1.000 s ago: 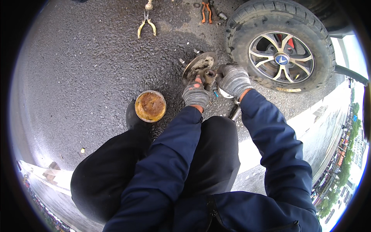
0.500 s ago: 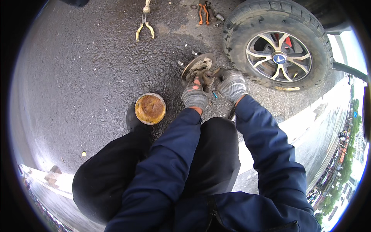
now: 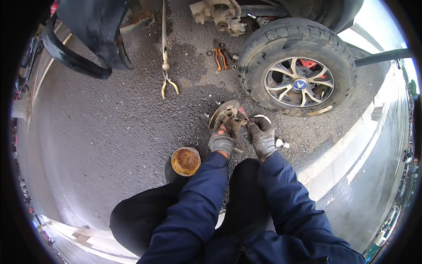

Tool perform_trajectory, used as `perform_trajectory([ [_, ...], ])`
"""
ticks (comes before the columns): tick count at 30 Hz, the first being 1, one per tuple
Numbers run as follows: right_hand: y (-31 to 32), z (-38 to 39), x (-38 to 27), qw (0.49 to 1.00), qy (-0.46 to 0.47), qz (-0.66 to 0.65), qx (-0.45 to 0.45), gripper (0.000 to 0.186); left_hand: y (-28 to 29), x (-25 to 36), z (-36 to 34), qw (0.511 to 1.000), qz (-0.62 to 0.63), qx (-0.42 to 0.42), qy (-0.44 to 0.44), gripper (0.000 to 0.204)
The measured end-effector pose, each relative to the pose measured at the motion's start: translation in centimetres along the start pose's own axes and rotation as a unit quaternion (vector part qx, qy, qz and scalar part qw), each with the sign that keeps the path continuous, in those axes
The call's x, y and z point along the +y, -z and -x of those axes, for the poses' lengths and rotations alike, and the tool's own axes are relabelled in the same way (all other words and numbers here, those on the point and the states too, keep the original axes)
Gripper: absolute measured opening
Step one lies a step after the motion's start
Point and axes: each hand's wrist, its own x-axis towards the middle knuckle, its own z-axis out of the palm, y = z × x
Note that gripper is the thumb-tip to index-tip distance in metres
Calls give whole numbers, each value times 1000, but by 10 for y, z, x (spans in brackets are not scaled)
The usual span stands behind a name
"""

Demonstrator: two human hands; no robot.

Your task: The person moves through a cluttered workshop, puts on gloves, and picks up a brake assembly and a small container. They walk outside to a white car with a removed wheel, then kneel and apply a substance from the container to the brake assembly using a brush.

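Note:
Before me on the wet asphalt is a dirty wheel hub [image 3: 231, 115] with a round metal disc, tilted on its side. My left hand [image 3: 221, 141], in a grey knit glove with an orange patch, grips its near edge. Against the right side of the hub is my right hand [image 3: 262, 137], also gloved, its fingers bent inward. Whatever those fingers pinch is hidden; a thin white curved edge [image 3: 263, 117] shows just beyond them. Left of my left hand, a round tub [image 3: 186, 161] of brown-yellow grease stands by my shoe.
A wheel with its tyre [image 3: 300, 70] lies to the right of the hub. Farther off are yellow-handled pliers [image 3: 169, 86], orange-handled pliers [image 3: 220, 57] and a long metal bar [image 3: 165, 35]. A shiny metal piece [image 3: 282, 143] lies beside my right hand. Car parts [image 3: 220, 17] hang at the top.
The view has tilted up, showing more of the car. The hub has turned so its inner face shows more. My right hand has shifted slightly lower along its side.

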Motion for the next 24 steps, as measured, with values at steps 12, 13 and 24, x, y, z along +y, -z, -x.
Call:
perform_trajectory([
  [12,20,22,-44,994,6,-109,20,13,208,84,-75,968,-41,205,-138,48],
  [13,18,28,-44,992,-14,-122,21,13,223,91,-89,960,-133,219,-111,53],
  [24,27,73,-34,991,-3,-112,75,11,269,127,-176,938,-190,245,-156,49],
])
